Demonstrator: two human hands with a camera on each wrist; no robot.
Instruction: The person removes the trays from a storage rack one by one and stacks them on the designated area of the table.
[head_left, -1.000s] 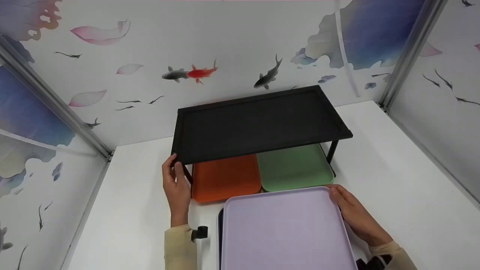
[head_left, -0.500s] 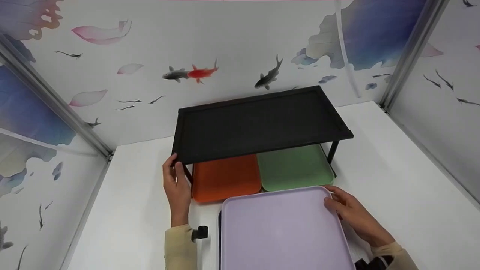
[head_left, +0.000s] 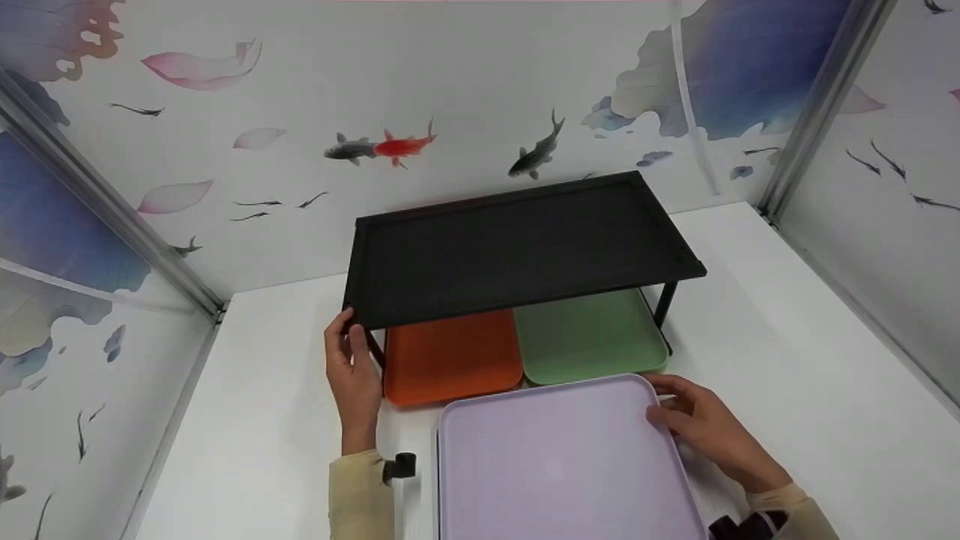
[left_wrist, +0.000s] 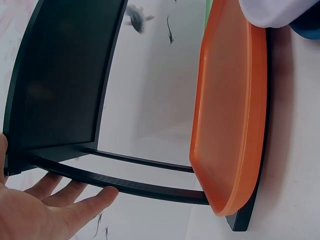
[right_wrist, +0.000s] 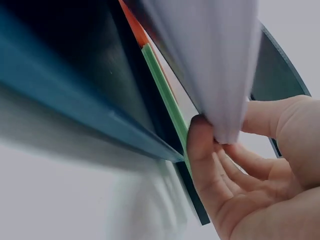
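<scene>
Fingers of the right hand [head_left: 705, 427] pinch the far right corner of a smooth, rounded lilac tray [head_left: 562, 465] on the white table [head_left: 787, 337]. Left hand [head_left: 352, 375] fingers, spread straight, touch the matte black shelf [head_left: 517, 247] above glossy orange tray [head_left: 450, 356] and green tray [head_left: 589, 334].

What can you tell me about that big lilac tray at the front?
The lilac tray is a large, smooth, plastic-looking rectangle with rounded corners and a low raised rim, nothing on it. It sits nearest the person, in front of the orange tray and green tray, and looks lifted off a dark blue tray beneath. The right hand pinches its far right corner, thumb on top.
</scene>
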